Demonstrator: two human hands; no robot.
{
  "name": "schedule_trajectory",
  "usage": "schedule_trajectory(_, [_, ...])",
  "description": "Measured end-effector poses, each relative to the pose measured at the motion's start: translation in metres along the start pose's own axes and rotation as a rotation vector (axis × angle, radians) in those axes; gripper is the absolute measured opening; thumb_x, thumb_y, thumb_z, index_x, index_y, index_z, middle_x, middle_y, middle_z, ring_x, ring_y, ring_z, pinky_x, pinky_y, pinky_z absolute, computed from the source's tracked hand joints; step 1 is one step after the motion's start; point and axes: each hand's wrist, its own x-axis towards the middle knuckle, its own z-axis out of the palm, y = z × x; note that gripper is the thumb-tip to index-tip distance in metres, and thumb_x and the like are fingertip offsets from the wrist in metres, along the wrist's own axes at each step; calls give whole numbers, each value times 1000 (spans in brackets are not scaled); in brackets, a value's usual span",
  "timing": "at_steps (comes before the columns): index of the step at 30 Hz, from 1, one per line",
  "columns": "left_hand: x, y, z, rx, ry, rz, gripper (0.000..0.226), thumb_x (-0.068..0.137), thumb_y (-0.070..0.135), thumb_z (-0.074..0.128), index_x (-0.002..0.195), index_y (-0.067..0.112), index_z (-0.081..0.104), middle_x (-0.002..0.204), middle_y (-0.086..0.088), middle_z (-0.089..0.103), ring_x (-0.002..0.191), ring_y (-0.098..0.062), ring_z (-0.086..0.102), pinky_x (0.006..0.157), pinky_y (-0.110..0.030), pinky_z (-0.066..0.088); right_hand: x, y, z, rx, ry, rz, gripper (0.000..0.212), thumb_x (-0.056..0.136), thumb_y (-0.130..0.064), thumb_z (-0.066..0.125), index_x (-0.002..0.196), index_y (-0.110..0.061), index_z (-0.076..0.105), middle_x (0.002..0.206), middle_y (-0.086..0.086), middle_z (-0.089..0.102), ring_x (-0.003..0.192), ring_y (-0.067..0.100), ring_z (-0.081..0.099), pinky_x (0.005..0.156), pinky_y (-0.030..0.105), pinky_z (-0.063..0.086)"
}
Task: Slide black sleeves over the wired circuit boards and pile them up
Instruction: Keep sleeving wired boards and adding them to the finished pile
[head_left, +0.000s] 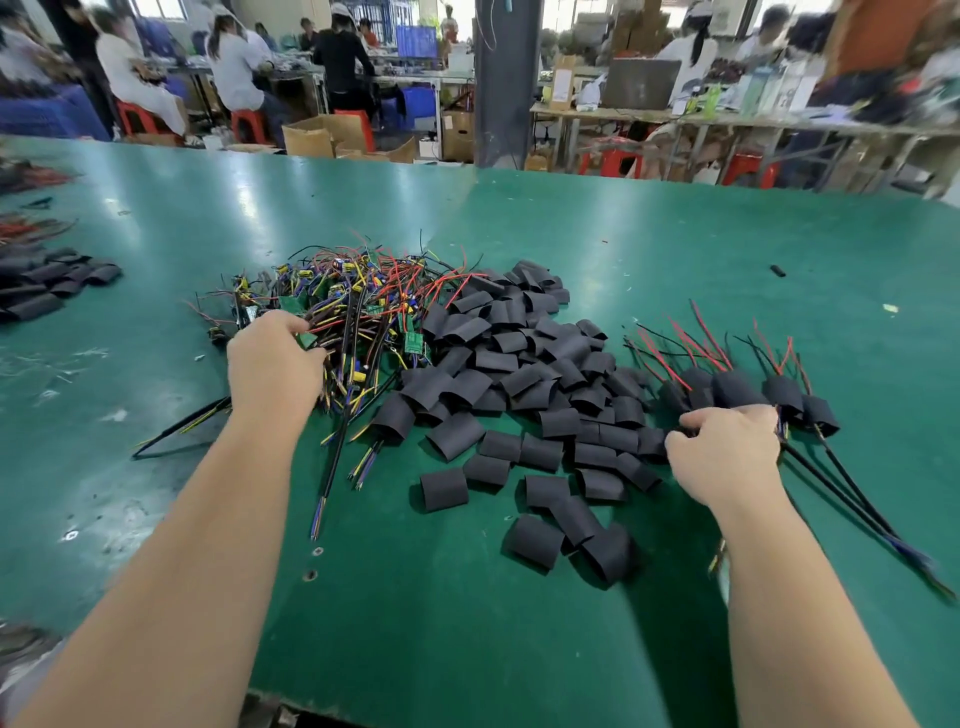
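Observation:
A tangled heap of wired circuit boards with green boards and red, yellow and blue wires lies mid-table. My left hand reaches into its near left side, fingers curled round a green board and its wires. To the right spreads a heap of loose black sleeves. Further right lies a row of sleeved boards with red wires pointing away and black cables trailing toward me. My right hand rests at the near edge of that row, fingers curled over a sleeved piece.
The green table has small screw holes near the front. A second heap of black sleeves lies at the far left with red wires behind it. A small black piece lies far right. People work at benches beyond.

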Motion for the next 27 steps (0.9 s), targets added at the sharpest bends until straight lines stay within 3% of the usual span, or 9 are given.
schedule_trajectory(2, [3, -3, -2, -277, 19, -150, 40, 79, 12, 72, 118, 13, 64, 107, -13, 68, 96, -28, 65, 92, -37, 49, 0, 0, -1, 4, 8, 23, 41, 91, -18, 56, 130, -9, 57, 133, 22, 37, 125, 35, 33, 104, 34, 28])
schedule_trajectory(5, [3, 7, -13, -869, 43, -359, 48, 83, -1, 68, 127, 11, 53, 94, -10, 67, 63, -11, 69, 64, -23, 57, -3, -3, -1, 46, 51, -3, 46, 88, -18, 59, 134, -12, 54, 131, 23, 38, 124, 35, 33, 103, 34, 26])
schedule_trajectory(9, [-12, 29, -37, -1225, -28, -255, 47, 88, -8, 60, 129, 9, 45, 87, -3, 64, 59, -7, 67, 64, -20, 55, -8, -7, -3, 192, 164, -61, 39, 86, -11, 58, 124, -12, 61, 127, 20, 40, 116, 34, 40, 97, 34, 33])
schedule_trajectory(13, [-44, 47, -53, -1104, -414, -4, 39, 89, -12, 52, 116, 16, 56, 91, -3, 64, 64, -11, 69, 62, -20, 55, -9, -15, -2, 396, 141, -139, 26, 86, -9, 59, 108, -15, 69, 100, 7, 62, 82, 19, 56, 75, 26, 38])
schedule_trajectory(16, [-63, 53, -56, -963, -751, 122, 44, 89, -13, 51, 113, 23, 60, 93, -4, 62, 70, -19, 70, 65, -23, 56, -20, -33, 0, 917, -208, -99, 21, 87, 0, 60, 103, -6, 71, 82, 7, 71, 61, 11, 56, 60, 23, 48])
schedule_trajectory(20, [-80, 54, -47, -713, -1044, 242, 50, 89, -16, 50, 122, 21, 57, 94, -6, 61, 77, -26, 71, 69, -28, 57, -34, -45, 3, 1556, -694, -133, 55, 69, 5, 68, 122, -7, 59, 104, 16, 69, 62, 13, 56, 54, 19, 46])
schedule_trajectory(23, [-86, 52, -42, -602, -1159, 261, 49, 90, -17, 45, 120, 19, 56, 94, -6, 59, 77, -25, 71, 68, -28, 56, -34, -46, 3, 1637, -720, -247, 61, 69, 7, 69, 122, -19, 60, 99, 12, 68, 67, 13, 60, 58, 19, 48])
schedule_trajectory(25, [-86, 51, -41, -521, -1192, 281, 49, 91, -17, 42, 119, 20, 57, 95, -7, 59, 77, -24, 70, 71, -30, 57, -35, -47, 1, 1616, -656, -269, 49, 72, -2, 67, 119, -17, 63, 81, 4, 67, 66, 12, 63, 58, 17, 48])
schedule_trajectory(27, [-86, 51, -38, -423, -1182, 322, 46, 92, -14, 42, 118, 21, 58, 96, -6, 61, 76, -19, 69, 72, -31, 55, -35, -48, 2, 1602, -593, -260, 35, 74, -11, 65, 108, -13, 67, 75, 1, 68, 66, 11, 66, 58, 15, 50])
